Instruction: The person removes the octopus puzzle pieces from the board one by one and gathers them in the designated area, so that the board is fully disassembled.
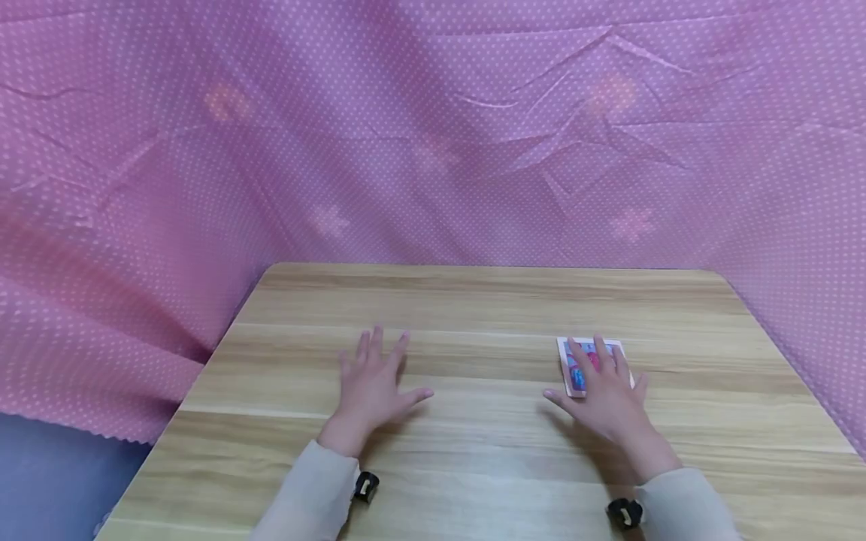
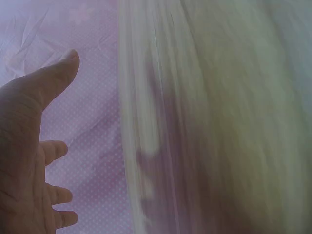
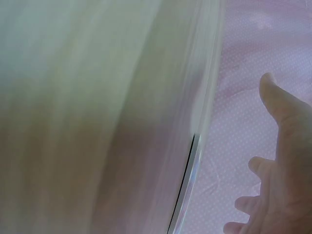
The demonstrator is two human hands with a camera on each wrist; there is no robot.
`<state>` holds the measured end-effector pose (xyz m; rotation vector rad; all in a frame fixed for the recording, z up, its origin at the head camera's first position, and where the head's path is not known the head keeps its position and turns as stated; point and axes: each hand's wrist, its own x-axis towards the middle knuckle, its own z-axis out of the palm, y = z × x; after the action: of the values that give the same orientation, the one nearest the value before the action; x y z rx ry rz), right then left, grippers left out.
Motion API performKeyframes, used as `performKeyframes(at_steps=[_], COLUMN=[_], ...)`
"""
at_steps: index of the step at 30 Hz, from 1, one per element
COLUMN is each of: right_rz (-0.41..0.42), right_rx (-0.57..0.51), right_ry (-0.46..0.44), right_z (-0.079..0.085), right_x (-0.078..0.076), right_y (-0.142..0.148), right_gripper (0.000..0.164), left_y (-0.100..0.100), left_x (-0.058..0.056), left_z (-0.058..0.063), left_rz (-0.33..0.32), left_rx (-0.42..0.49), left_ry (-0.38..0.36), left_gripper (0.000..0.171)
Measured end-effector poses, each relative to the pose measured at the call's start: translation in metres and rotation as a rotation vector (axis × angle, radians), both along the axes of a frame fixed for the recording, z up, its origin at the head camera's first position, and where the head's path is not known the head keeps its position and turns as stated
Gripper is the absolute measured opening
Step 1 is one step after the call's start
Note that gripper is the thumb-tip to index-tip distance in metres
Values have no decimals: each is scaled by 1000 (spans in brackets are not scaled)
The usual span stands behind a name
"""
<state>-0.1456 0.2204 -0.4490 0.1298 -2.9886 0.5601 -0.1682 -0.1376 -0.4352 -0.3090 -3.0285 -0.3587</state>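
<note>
A flat, white-bordered rectangular item with a blue and pink picture lies on the wooden table, right of the middle. Over it hovers my right hand, fingers spread, covering much of the picture. In the right wrist view the item's thin edge shows, with a gap between it and the hand. My left hand is held above the table on the left, fingers spread and holding nothing. The left wrist view has its thumb and fingers apart from the tabletop, which carries their shadow.
Pink dotted cloth hangs behind the table and along both sides. A black band is on the left wrist and another black band on the right. A blue-grey surface shows at the lower left, beyond the table's edge.
</note>
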Motion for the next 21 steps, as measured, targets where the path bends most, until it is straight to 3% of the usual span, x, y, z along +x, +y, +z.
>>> performKeyframes(at_steps=[10, 21], right_rz=[12, 55], right_rx=[9, 6], right_ry=[-23, -10], right_z=[-4, -8], right_x=[-5, -5], right_y=[21, 47], right_gripper=[97, 99], left_y=[33, 80], left_x=[-13, -27], left_z=[-5, -13], left_rz=[-73, -197], left_rx=[-56, -96], left_ry=[19, -46], left_gripper=[99, 99])
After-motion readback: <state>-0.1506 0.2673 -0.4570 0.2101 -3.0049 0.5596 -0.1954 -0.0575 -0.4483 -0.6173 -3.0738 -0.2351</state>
